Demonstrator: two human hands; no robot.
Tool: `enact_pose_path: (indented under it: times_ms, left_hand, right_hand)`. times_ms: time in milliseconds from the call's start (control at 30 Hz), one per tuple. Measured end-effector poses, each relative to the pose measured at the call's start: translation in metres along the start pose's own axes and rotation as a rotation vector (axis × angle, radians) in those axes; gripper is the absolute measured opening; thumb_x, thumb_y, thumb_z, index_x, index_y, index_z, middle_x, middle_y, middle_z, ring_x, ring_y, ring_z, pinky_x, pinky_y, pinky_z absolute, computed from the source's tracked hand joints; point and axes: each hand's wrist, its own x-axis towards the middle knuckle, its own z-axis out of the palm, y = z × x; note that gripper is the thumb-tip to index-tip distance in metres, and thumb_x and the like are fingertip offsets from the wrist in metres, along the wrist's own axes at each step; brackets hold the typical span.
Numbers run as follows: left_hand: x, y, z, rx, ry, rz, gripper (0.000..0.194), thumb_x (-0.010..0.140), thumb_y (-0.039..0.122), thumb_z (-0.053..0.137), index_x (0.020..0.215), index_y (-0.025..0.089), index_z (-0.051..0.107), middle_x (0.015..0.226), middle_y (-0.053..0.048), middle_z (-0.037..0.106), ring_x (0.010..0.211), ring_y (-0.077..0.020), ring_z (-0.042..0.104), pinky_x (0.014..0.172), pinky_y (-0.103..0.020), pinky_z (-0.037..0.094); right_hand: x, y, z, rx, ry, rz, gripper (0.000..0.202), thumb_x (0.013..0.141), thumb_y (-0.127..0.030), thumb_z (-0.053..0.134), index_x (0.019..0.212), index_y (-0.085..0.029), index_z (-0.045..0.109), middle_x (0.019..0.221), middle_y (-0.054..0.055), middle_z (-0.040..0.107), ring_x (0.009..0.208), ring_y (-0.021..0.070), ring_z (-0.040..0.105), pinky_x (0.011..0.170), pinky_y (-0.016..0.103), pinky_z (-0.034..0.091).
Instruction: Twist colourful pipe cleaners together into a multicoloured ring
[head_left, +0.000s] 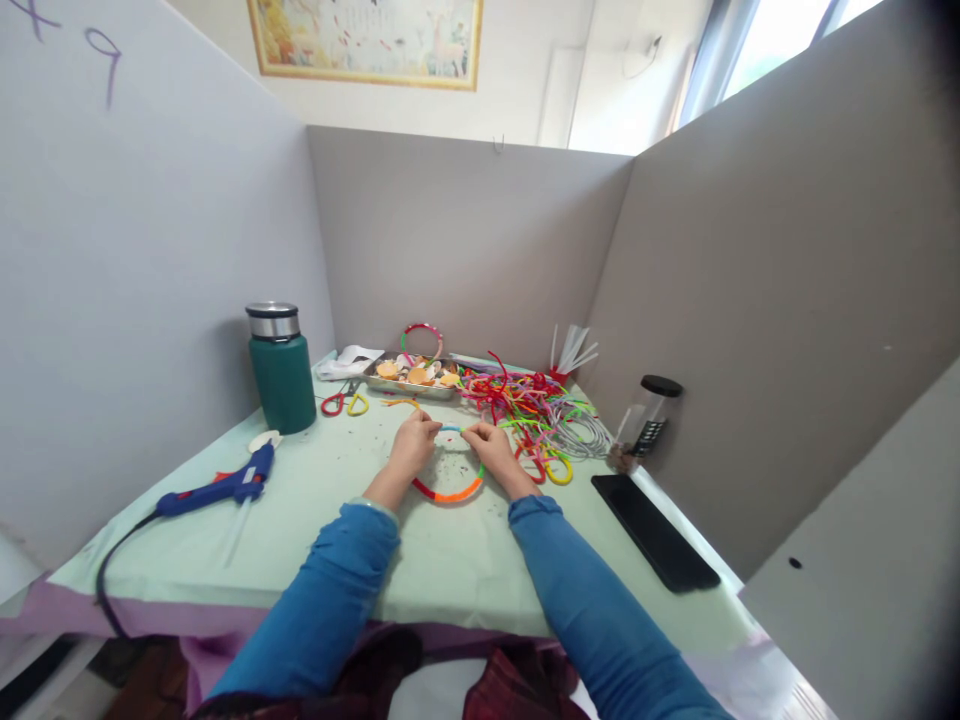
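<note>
Between my two hands is a ring wrapped in coloured cord (455, 497), with red, orange, green and light-blue sections. My left hand (412, 445) pinches its upper left side, and an orange strand (401, 403) sticks out beyond those fingers. On the upper right side, my right hand (491, 453) grips the ring with thumb and fingers closed. A short blue section shows between the fingertips. The ring's lower curve rests on or just above the pale green tablecloth (450, 570); I cannot tell which.
A blue glue gun (217, 492) and green bottle (281, 370) stand left. Behind are scissors (345, 404), a metal tray (412, 388) of shells and a finished-looking ring (422, 327). Tangled cords (517, 390), a clear bottle (646, 425) and a black slab (652, 530) lie right.
</note>
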Motion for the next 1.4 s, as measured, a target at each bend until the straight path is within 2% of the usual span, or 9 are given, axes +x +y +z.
enact_pose_path:
  times_ms: [333, 600, 700, 900, 1067, 1233, 1400]
  left_hand:
    - [-0.0009, -0.0008, 0.0014, -0.008, 0.017, 0.001, 0.029, 0.081, 0.022, 0.041, 0.09, 0.016, 0.069, 0.089, -0.007, 0.057, 0.082, -0.0157, 0.052, 0.076, -0.025, 0.04]
    - [0.0024, 0.0005, -0.0009, -0.014, -0.037, -0.063, 0.029, 0.079, 0.018, 0.045, 0.095, 0.018, 0.069, 0.093, -0.007, 0.066, 0.088, -0.0176, 0.056, 0.083, -0.025, 0.039]
    - [0.0037, 0.001, -0.0022, -0.087, -0.02, -0.108, 0.029, 0.076, 0.017, 0.048, 0.096, 0.019, 0.069, 0.092, -0.006, 0.068, 0.087, -0.0175, 0.058, 0.083, -0.025, 0.041]
    - [0.005, 0.0016, -0.0036, -0.351, -0.07, -0.232, 0.03, 0.072, 0.014, 0.05, 0.098, 0.015, 0.066, 0.078, -0.005, 0.068, 0.068, -0.0129, 0.059, 0.068, -0.023, 0.045]
    - [0.0058, -0.0009, -0.0016, -0.518, -0.101, -0.243, 0.032, 0.071, 0.017, 0.053, 0.101, 0.012, 0.063, 0.075, -0.005, 0.067, 0.065, -0.0124, 0.058, 0.063, -0.023, 0.045]
    - [0.0051, -0.0003, -0.0031, -0.332, -0.083, -0.182, 0.033, 0.069, 0.013, 0.053, 0.1, 0.014, 0.064, 0.086, -0.006, 0.066, 0.074, -0.014, 0.059, 0.069, -0.023, 0.044]
    - [0.0035, 0.0044, -0.0057, -0.144, -0.074, -0.151, 0.029, 0.071, 0.017, 0.054, 0.097, 0.017, 0.066, 0.088, -0.004, 0.067, 0.076, -0.0144, 0.058, 0.071, -0.023, 0.042]
  right_hand:
    - [-0.0002, -0.0015, 0.0002, 0.011, 0.002, -0.018, 0.022, 0.068, -0.035, 0.053, 0.063, -0.015, 0.058, 0.056, -0.002, 0.05, 0.055, 0.0107, 0.041, 0.053, 0.022, 0.033]
    - [0.0005, 0.0004, 0.0, 0.016, 0.011, -0.028, 0.023, 0.068, -0.037, 0.053, 0.066, -0.015, 0.06, 0.057, -0.002, 0.051, 0.056, 0.0112, 0.042, 0.053, 0.022, 0.034]
    - [0.0006, 0.0006, 0.0001, 0.014, 0.013, -0.026, 0.023, 0.068, -0.037, 0.053, 0.065, -0.015, 0.059, 0.056, -0.002, 0.05, 0.055, 0.0111, 0.041, 0.053, 0.022, 0.033]
    - [0.0, -0.0016, -0.0003, 0.029, 0.011, -0.033, 0.023, 0.068, -0.037, 0.053, 0.065, -0.015, 0.059, 0.056, -0.002, 0.049, 0.055, 0.0107, 0.04, 0.053, 0.022, 0.032]
    - [-0.0009, -0.0044, -0.001, 0.055, 0.003, -0.03, 0.024, 0.069, -0.037, 0.052, 0.066, -0.015, 0.059, 0.056, -0.002, 0.049, 0.054, 0.0103, 0.039, 0.053, 0.022, 0.032]
    - [-0.0008, -0.0038, -0.0014, 0.039, 0.015, -0.039, 0.022, 0.069, -0.035, 0.052, 0.065, -0.015, 0.059, 0.056, -0.002, 0.049, 0.055, 0.0105, 0.04, 0.053, 0.022, 0.032]
    - [-0.0011, -0.0031, -0.0015, 0.037, 0.004, -0.04, 0.022, 0.07, -0.036, 0.053, 0.066, -0.015, 0.059, 0.055, -0.003, 0.048, 0.055, 0.0105, 0.04, 0.053, 0.022, 0.032]
